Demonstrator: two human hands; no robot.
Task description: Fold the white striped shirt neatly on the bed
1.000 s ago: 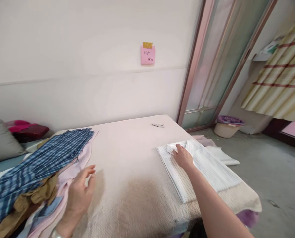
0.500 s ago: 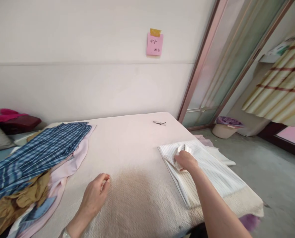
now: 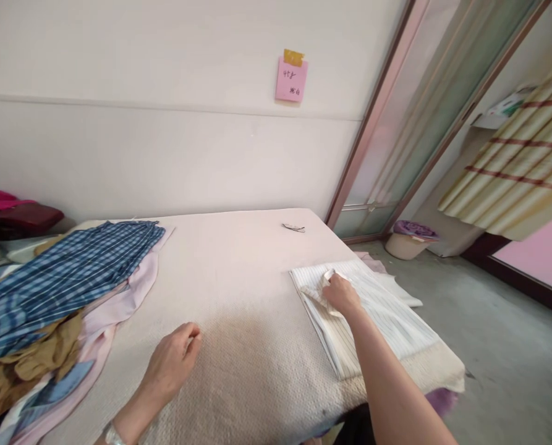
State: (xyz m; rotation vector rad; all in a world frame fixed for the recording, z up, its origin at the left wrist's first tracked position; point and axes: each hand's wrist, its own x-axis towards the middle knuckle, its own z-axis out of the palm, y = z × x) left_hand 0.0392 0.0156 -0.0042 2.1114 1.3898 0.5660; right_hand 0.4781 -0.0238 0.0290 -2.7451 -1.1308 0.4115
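Cotton shirt: folded white striped shirt (image 3: 373, 309) lies at the table's (image 3: 238, 272) right edge — soft, light, likely to slump.
Right hand (image 3: 342, 295): fingers bunching cloth near its collar end.
Left hand (image 3: 171, 360): loosely curled, holding nothing, resting on the table.
Hold: both folded sides — judged best.

The left hand (image 3: 169, 361) has left the clothes pile (image 3: 57, 296); the right hand (image 3: 342, 295) now bunches the striped shirt (image 3: 373, 315).

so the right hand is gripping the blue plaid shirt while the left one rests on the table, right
Not quite. In the head view the right hand grips the white striped shirt, not the blue plaid shirt lying at the far left. The left hand does rest on the table.
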